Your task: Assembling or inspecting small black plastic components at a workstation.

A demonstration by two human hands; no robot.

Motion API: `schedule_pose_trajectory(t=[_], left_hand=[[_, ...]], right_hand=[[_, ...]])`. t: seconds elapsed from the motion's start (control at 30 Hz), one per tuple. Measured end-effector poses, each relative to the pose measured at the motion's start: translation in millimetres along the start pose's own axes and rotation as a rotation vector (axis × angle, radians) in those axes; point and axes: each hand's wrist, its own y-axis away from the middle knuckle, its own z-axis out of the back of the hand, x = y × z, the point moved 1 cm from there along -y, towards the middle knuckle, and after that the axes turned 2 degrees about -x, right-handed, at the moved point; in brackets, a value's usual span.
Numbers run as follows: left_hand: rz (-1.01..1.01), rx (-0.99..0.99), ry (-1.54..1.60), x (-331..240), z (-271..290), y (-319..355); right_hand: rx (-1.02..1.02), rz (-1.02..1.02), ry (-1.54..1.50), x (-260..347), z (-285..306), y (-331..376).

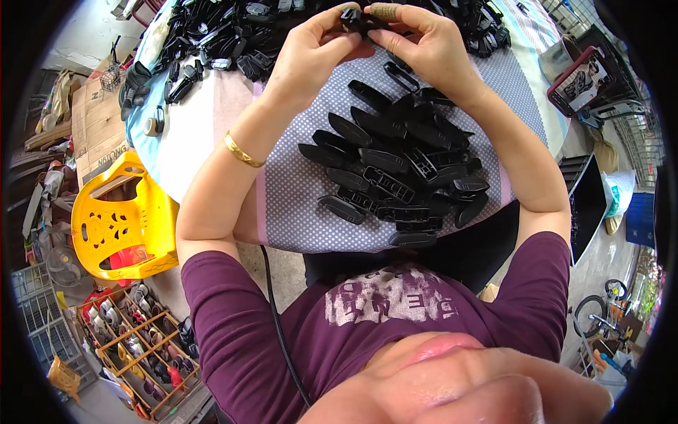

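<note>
At the far side of the table, my left hand (pixel 311 60) and my right hand (pixel 431 53) meet with fingers pinched. Between them is a small black plastic part (pixel 351 19), its far end cut off by the frame's edge. A tan cover wraps one fingertip of my right hand. On the dotted cloth (pixel 289 219), between my forearms, lies a loose heap of long black plastic pieces (pixel 385 161), some smooth and curved, some with open slotted frames. A bigger pile of black plastic parts (pixel 219 32) spreads across the far side, just beyond my hands.
A phone (pixel 583 81) in a red case leans at the table's right edge. To the left stand a yellow plastic chair (pixel 85 230) and cardboard (pixel 99 134). Below it is a wooden shoe rack (pixel 113 344). A black cable (pixel 272 300) hangs past my left side. A bicycle (pixel 593 316) stands right.
</note>
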Motion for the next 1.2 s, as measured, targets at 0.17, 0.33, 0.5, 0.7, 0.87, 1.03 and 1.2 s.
schedule_pose_trajectory(t=[0.17,0.33,0.5,0.7,0.87,1.03,1.2], left_hand=[[-0.040,0.057,-0.139,9,27,-7],[-0.217,-0.024,-0.372,9,30,-7],[-0.077,-0.096,-0.112,4,-1,4],[-0.071,-0.009,-0.070,-9,9,1],[-0.104,0.066,-0.142,-11,16,2],[-0.015,0.071,-0.074,-10,26,-8],[-0.160,0.392,-0.664,-37,3,10]], right_hand=[[-0.004,0.073,-0.115,11,-5,3],[-0.074,0.191,0.204,18,-6,8],[-0.118,0.438,0.417,27,-9,11],[0.091,0.227,0.464,11,4,-5],[0.102,0.291,0.470,4,7,2],[0.386,0.029,0.580,20,28,-14],[0.471,0.030,1.177,38,24,1]])
